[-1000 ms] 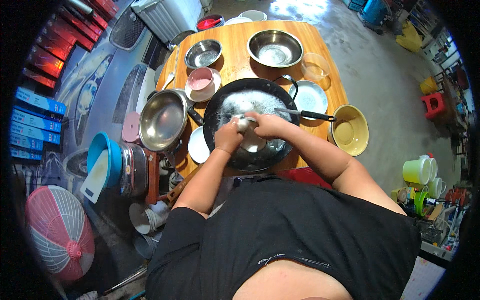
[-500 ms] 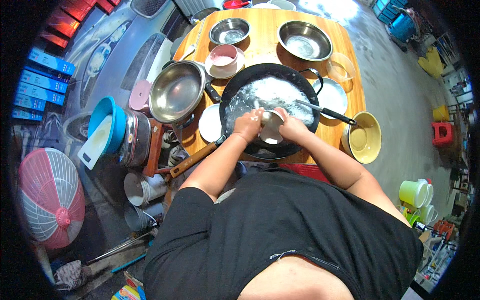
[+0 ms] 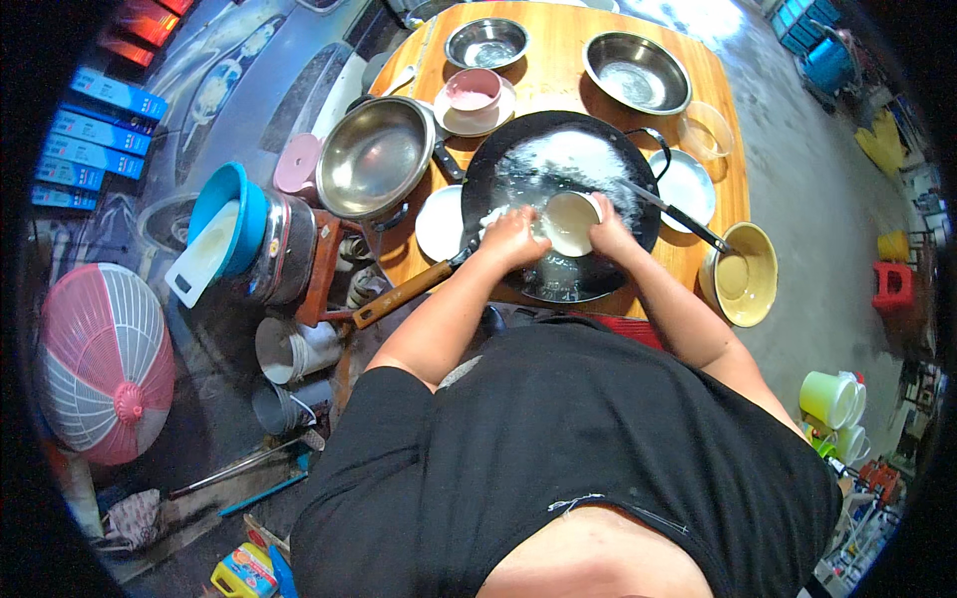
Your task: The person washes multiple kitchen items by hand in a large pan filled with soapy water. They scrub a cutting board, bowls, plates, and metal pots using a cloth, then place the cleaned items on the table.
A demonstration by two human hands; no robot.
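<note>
You hold the bowl (image 3: pixel 570 221) with both hands over the black pan (image 3: pixel 558 204): your left hand (image 3: pixel 513 237) and right hand (image 3: pixel 610 227) grasp its opposite rims, so it stays steady above the white foam. A ladle (image 3: pixel 678 212) rests in the pan.
</note>
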